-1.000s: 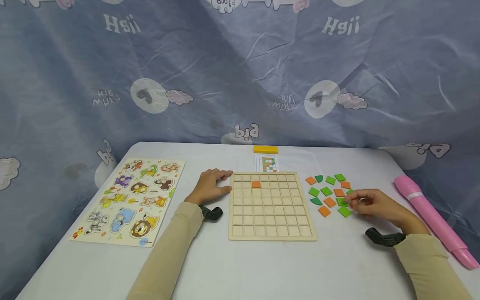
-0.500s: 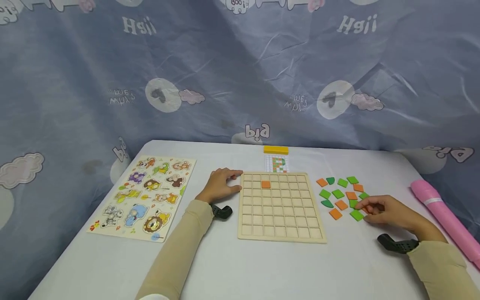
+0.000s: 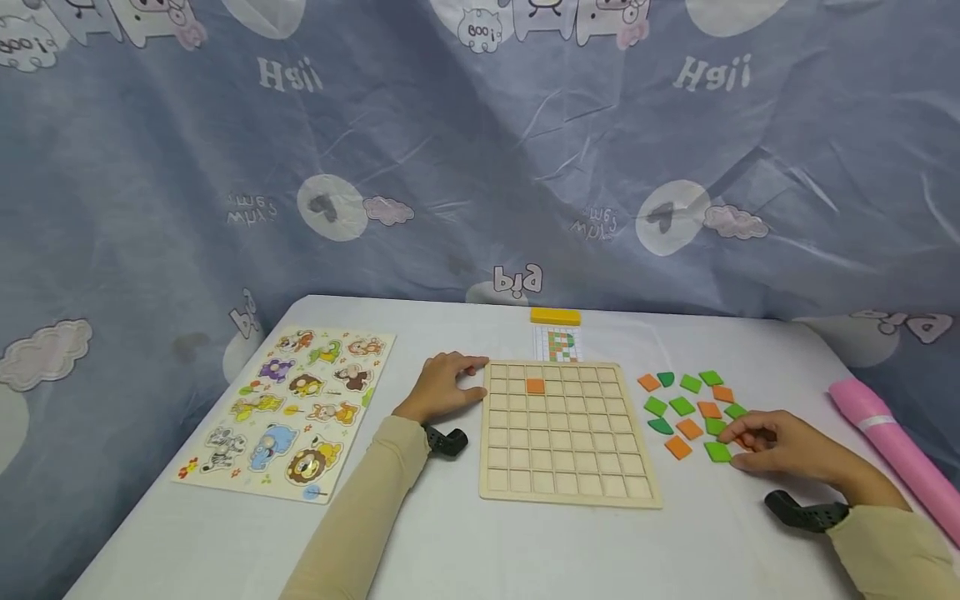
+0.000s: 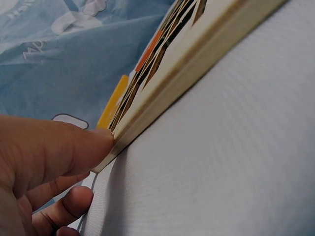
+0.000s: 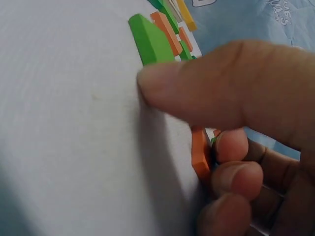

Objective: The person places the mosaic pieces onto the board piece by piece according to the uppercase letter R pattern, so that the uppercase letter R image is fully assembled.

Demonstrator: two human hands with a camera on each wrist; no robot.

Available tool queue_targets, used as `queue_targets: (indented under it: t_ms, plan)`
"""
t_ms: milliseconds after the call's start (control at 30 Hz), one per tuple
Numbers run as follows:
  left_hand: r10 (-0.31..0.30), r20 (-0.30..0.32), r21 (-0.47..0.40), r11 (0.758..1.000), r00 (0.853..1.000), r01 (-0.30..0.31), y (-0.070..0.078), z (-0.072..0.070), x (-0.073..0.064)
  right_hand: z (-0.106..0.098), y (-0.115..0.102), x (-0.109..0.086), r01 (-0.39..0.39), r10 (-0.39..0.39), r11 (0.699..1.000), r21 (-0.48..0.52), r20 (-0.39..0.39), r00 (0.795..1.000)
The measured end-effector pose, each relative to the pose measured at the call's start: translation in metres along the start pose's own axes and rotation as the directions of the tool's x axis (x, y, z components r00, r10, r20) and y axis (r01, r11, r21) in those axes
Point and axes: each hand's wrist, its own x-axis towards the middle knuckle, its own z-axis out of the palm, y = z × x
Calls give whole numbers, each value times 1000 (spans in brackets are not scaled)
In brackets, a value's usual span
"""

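Observation:
A wooden grid board (image 3: 570, 502) lies flat in the middle of the table, with one orange square tile (image 3: 535, 386) in a far-row cell. My left hand (image 3: 441, 389) is at the board's far left corner; in the left wrist view its thumb touches the board's side edge (image 4: 162, 105). On the right, my right hand (image 3: 791, 450) is low over a spread of green and orange tiles (image 3: 682, 406). In the right wrist view, its curled fingers are at an orange tile (image 5: 199, 153). Its thumb lies by a green tile (image 5: 151, 42), apart from the fingers.
Beyond the board are a pattern card (image 3: 562, 344) and a yellow block (image 3: 555, 317). An animal puzzle board (image 3: 352, 425) lies at the left. A pink cylindrical object (image 3: 892, 450) lies along the right side. A printed cloth (image 3: 480, 167) hangs behind the table.
The head view has shifted. My right hand has come slightly nearer the table's front relative to the tiles, its fingers at the right edge of the spread. The left hand stays at the board's corner.

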Motion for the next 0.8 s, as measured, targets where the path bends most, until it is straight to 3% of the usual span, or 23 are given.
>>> queue_targets:
  t_ms: [267,500,667,800]
  plan:
    - [0,-18,18,1000,1000,1,-7,-9,3,2,-6,10,28,-28,1000,9,-26,999]
    - [5,20,-6,1000,1000,-4,-3,-4,1,-1,-7,2,31,-31,1000,1,-20,999]
    - [-5,-13,-20,1000,1000,5,0,-1,0,-2,-12,2,25,-26,999,-22,-62,998]
    - [8,-18,-28,1000,1000,-8,-1,5,-4,2,-14,0,-26,27,1000,18,-57,998]
